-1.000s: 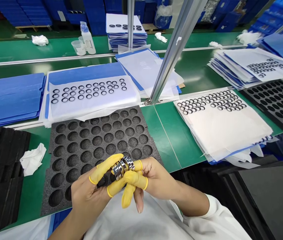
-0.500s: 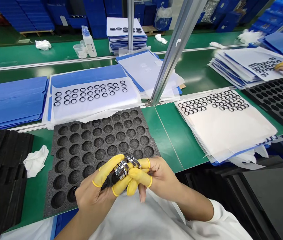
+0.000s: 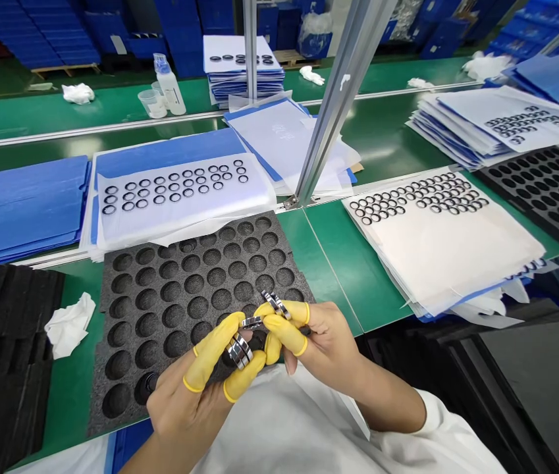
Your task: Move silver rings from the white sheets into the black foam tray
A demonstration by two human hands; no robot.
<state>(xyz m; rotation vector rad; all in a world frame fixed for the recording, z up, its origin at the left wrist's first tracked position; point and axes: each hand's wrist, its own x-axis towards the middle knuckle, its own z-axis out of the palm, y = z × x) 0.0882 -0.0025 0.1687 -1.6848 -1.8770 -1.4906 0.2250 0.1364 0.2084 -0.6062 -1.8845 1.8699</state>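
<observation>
My left hand, with yellow finger cots, pinches a small stack of shiny metal rings between thumb and forefinger. My right hand, also in yellow cots, holds two or three more rings at its fingertips, and one ring lies flat between the two hands. Both hands hover over the near right part of a black foam tray with rows of round pockets. Most pockets look empty; one near the left wrist holds something dark.
White sheets carrying rows of rings lie behind the tray and to the right. Blue sheets, black foam stacks, a crumpled white cloth, a metal post, a bottle, and another foam tray surround them.
The single stack of rings has been split: my right hand pulled a few rings up and to the right while the left keeps the rest. A co-worker's hand at far right has gone.
</observation>
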